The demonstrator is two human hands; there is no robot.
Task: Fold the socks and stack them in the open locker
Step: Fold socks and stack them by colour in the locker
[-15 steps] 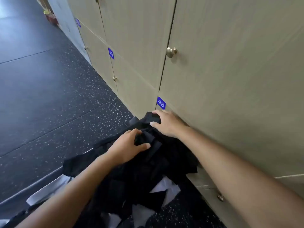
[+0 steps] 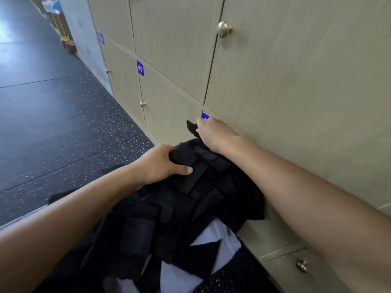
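A heap of black socks [image 2: 186, 208] lies on the dark floor against the beige lockers, with white cloth [image 2: 220, 240] showing beneath it. My left hand [image 2: 163, 166] grips a bundle of black socks at the heap's top, thumb laid over it. Further up, my right hand [image 2: 211, 134] pinches the end of one black sock [image 2: 191, 127] and holds it lifted beside the locker face. No open locker is in view.
Closed beige locker doors [image 2: 275, 81] with brass knobs [image 2: 224, 28] and blue number tags [image 2: 140, 68] fill the right side. Speckled dark rubber flooring [image 2: 53, 123] stretches left. A red object [image 2: 68, 44] stands far back by the wall.
My right hand has lifted a sock end up from the heap toward the locker face. My left hand has closed more firmly on the bundle.
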